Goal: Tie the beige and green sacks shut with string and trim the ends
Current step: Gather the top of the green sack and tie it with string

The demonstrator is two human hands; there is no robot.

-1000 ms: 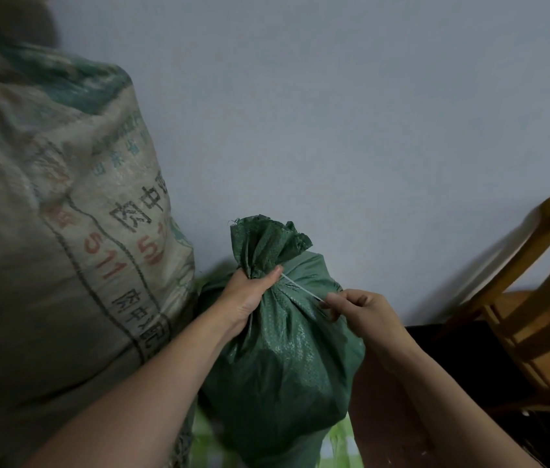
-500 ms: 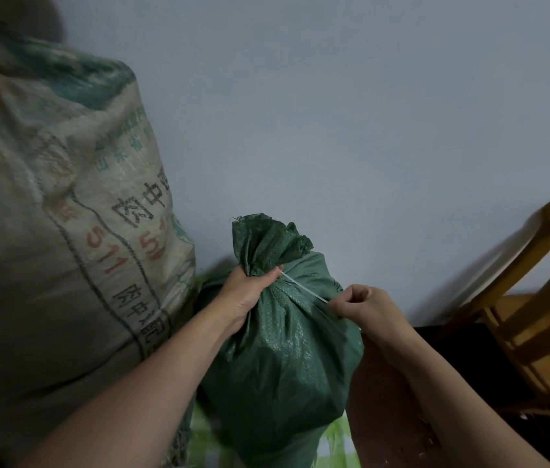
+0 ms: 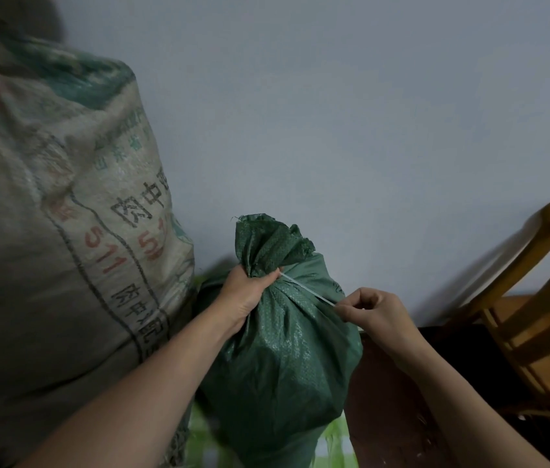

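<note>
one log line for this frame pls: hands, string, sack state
left hand: grip on green sack neck | right hand: pinching string taut | beige sack: untouched | ends untrimmed

A wooden chair (image 3: 533, 319) stands at right against the pale blue-grey wall (image 3: 334, 113).

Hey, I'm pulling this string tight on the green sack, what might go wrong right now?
The string looks thin and taut between your left hand and right hand; a hard pull might snap it or let it slip from your fingertips. The left hand alone pinches the green sack at its gathered neck, so loosening that grip could let the neck open before a knot holds.
</note>
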